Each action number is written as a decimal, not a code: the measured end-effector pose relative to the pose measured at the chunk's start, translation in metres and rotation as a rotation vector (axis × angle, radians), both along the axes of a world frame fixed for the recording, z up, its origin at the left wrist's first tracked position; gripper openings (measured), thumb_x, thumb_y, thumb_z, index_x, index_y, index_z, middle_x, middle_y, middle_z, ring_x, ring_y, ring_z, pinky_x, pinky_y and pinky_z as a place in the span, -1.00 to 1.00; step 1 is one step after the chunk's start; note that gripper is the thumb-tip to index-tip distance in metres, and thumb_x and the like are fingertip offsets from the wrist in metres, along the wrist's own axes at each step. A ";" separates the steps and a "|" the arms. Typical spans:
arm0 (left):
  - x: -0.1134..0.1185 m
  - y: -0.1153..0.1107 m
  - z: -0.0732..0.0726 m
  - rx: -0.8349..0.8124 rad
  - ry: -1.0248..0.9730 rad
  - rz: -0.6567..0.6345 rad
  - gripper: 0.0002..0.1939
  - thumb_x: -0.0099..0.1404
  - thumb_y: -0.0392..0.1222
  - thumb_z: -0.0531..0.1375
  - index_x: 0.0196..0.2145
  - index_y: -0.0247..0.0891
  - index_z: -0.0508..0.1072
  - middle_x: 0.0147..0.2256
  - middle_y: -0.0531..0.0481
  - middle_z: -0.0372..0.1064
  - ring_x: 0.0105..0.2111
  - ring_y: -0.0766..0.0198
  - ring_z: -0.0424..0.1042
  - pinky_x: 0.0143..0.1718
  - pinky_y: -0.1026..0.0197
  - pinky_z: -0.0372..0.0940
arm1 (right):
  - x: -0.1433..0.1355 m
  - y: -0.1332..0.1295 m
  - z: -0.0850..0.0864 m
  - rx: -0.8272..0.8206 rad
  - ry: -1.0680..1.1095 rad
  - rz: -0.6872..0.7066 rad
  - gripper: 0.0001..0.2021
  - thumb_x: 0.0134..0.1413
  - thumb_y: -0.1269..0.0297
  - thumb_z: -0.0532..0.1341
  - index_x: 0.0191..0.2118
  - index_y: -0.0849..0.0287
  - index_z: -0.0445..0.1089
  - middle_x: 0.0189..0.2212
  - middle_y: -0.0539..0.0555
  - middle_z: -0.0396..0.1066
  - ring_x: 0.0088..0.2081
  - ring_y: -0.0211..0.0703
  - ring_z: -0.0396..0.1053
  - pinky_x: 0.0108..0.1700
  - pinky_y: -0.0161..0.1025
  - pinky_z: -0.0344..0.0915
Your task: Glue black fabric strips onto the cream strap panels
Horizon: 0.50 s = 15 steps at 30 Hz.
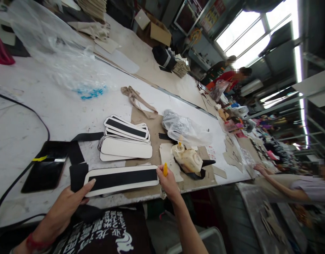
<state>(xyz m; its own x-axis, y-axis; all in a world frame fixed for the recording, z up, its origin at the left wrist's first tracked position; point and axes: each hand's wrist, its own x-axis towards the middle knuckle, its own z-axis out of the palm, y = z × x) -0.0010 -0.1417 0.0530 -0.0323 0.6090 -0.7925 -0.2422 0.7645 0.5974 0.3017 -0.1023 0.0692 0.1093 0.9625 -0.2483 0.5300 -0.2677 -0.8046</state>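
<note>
A long white panel with rounded corners and a black strip along its middle is held level at the table's front edge. My left hand pinches its left end, thumb on top, beside a loose black band. At the right end, my right hand grips the panel with closed fingers; a yellow pointed tip sticks up from between them. Just beyond lies a stack of plain white panels. Behind that stack are several panels with black strips.
To the left lies a dark tablet-like slab near a black cable. A stained plastic container stands right of my hands, near a clear plastic bag. Beige fabric straps lie farther back. Another person's hand rests at the right.
</note>
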 end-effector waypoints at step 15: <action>-0.005 -0.004 -0.011 0.035 0.077 0.023 -0.29 0.02 0.14 0.27 0.08 -0.23 0.30 -0.16 -0.06 0.50 -0.17 0.19 0.46 -0.30 0.34 0.39 | -0.013 -0.018 0.016 0.116 -0.196 0.019 -0.75 0.14 0.08 0.02 -0.39 0.14 0.22 -0.52 -0.02 0.24 -0.44 -0.20 0.22 -0.33 -0.28 0.19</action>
<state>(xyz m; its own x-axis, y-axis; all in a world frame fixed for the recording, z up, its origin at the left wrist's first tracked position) -0.0057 -0.1462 0.0417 -0.1063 0.6350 -0.7651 -0.2117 0.7374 0.6414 0.2891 -0.1200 0.0855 0.1261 0.9857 -0.1119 0.6834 -0.1680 -0.7104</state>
